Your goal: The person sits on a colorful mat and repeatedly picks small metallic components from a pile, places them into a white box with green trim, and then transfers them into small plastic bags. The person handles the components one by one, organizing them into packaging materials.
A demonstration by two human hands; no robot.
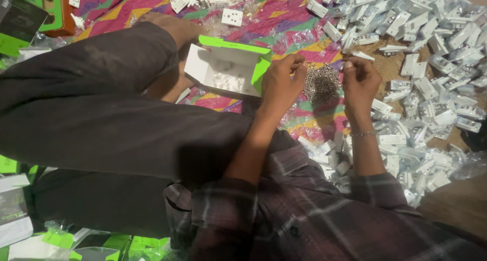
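Both grips, left hand and right hand, pinch small screws above the screw pile; open box left.

The person wore a dark plaid shirt with sleeves rolled near the elbows, dark grey trousers dusty at the knee, and a thin metal bracelet on the right wrist. Feet were bare.

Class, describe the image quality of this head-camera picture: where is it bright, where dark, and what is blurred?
Head view: the white plastic parts at the right are brightly lit and slightly washed out; the dark trousers lose detail in shadow; the left hand and right hand look soft, and the small metal pieces blur together.
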